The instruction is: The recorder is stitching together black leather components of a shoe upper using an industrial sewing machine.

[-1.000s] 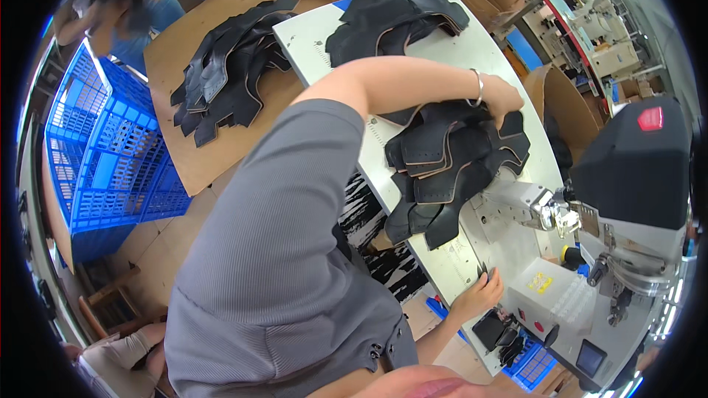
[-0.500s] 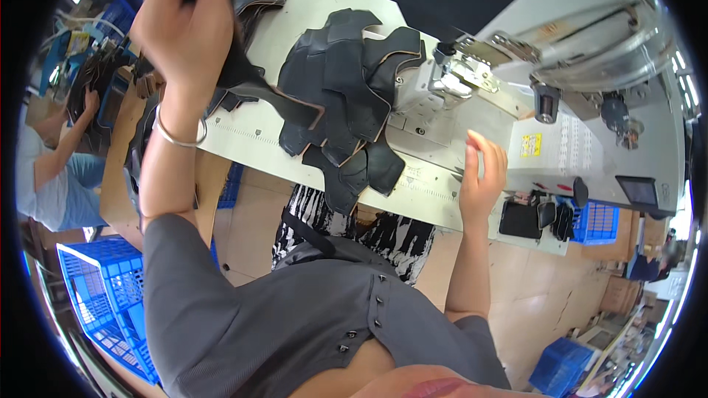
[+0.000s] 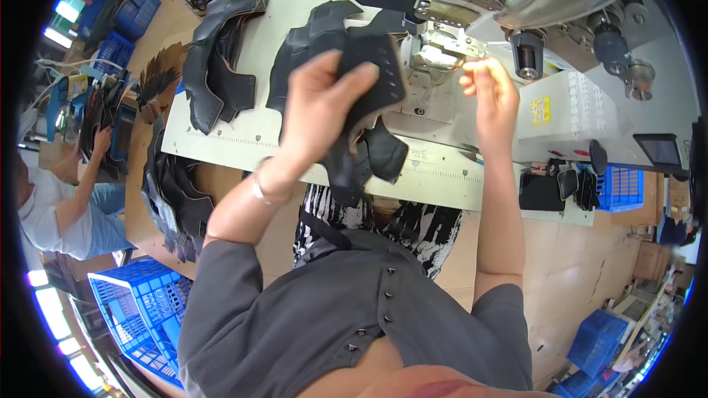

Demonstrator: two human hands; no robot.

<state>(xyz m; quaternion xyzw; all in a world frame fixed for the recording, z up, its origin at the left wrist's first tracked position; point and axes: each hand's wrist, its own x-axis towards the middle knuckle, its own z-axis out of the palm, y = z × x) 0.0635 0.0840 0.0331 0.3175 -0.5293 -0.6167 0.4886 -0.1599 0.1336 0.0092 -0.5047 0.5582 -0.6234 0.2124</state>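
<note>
My left hand (image 3: 313,110), a little blurred, grips a black leather shoe-upper piece (image 3: 380,77) with a row of small holes, its thumb lying across the top. That piece is above a heap of similar black leather pieces (image 3: 295,51), partly hiding them. At the heap's right stands the sewing machine's shiny metal stitching head (image 3: 442,48). Close to that head's right side is my right hand (image 3: 494,96), fingers curled and fingertips together; whatever they may pinch is too small to make out. Another stack of curved black pieces (image 3: 206,66) lies on the white table's left part.
The white table (image 3: 258,144) carries the machine's grey body (image 3: 568,114). More black pieces (image 3: 173,191) sit on a wooden surface at left, above a blue crate (image 3: 136,309). Farther left, a co-worker (image 3: 66,203) handles dark pieces. Small black items (image 3: 542,190) lie at the table's right end.
My left hand has come down and right from the upper left, now over the heap with a leather piece. My right hand has risen toward the stitching head, its fingers curling. The view has shifted.
</note>
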